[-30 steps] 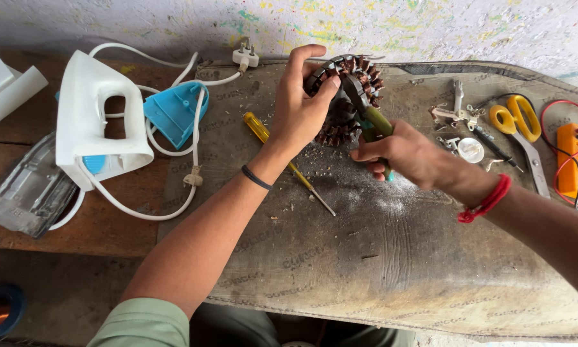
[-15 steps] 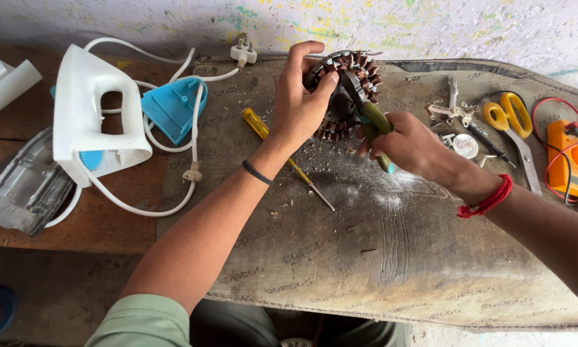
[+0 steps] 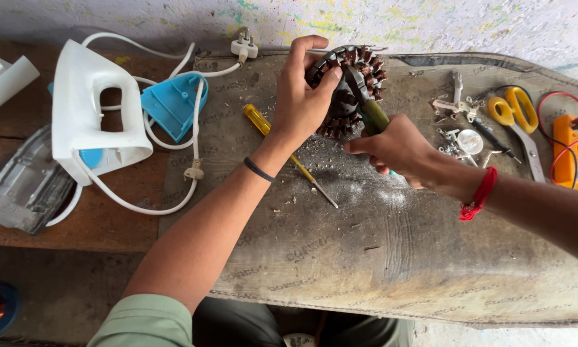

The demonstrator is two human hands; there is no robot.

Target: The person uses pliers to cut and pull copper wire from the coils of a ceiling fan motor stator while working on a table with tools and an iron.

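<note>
Worn grey mat (image 3: 391, 257) on tabletop, debris strewn; left hand (image 3: 302, 96) grips round copper-wound stator (image 3: 350, 87), right hand (image 3: 395, 148) works green-handled tool (image 3: 373, 115) into windings; stripping unfinished.

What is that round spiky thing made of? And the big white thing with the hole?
The round motor core in the left hand looks like dark metal wrapped with shiny reddish wire, probably copper. The white iron shell looks like smooth plastic: glossy, moulded in one piece, with a handle opening.

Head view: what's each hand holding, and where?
Left hand grips the round copper-wound motor stator by its outer rim. Right hand holds a green-handled tool by the handle, tip in the stator.
</note>
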